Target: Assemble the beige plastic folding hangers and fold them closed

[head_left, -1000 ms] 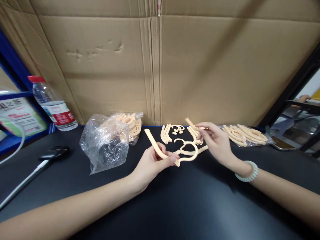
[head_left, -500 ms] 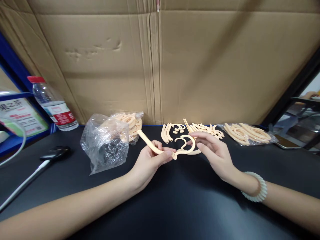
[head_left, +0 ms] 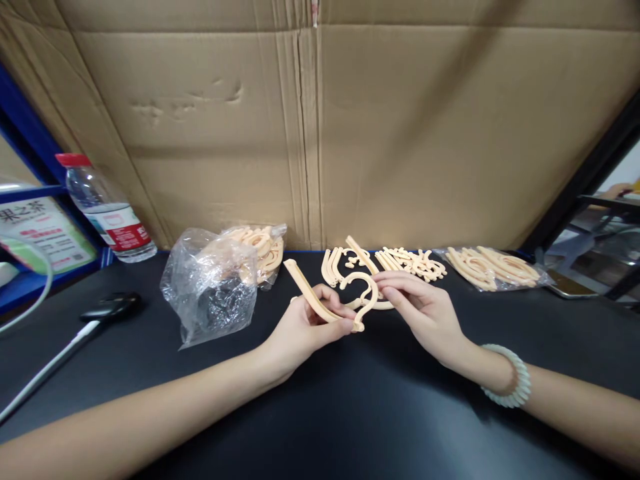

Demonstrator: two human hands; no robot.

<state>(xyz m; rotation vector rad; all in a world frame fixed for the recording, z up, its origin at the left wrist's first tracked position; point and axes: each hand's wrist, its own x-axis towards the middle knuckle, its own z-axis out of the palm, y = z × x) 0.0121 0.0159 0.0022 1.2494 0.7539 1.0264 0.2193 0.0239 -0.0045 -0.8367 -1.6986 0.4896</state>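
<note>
My left hand (head_left: 313, 327) is closed, pinching a beige curved hanger arm (head_left: 305, 287) near its lower end. A beige hanger hook (head_left: 373, 297) rises from that end, its base meeting the arm at my fingertips. My right hand (head_left: 425, 310) is closed with thumb and fingers around the lower end of a second hanger arm (head_left: 361, 253), which slants up and left behind the hook. The fingers hide its grasped end. Behind the hook, another beige hanger piece (head_left: 385, 305) lies on the black table, partly covered by my hands.
Loose curved arms (head_left: 330, 267) and small hooks (head_left: 417, 263) lie along the back. A clear plastic bag (head_left: 210, 300) of hanger parts is at left, a flat bag (head_left: 493, 267) at right. A bottle (head_left: 117, 220) and a black device (head_left: 111, 307) with cable stand further left.
The left-hand arm and hook have turned and dropped slightly. My right hand has moved a little left and closed its fingers, bringing the second arm against or behind the hook.
</note>
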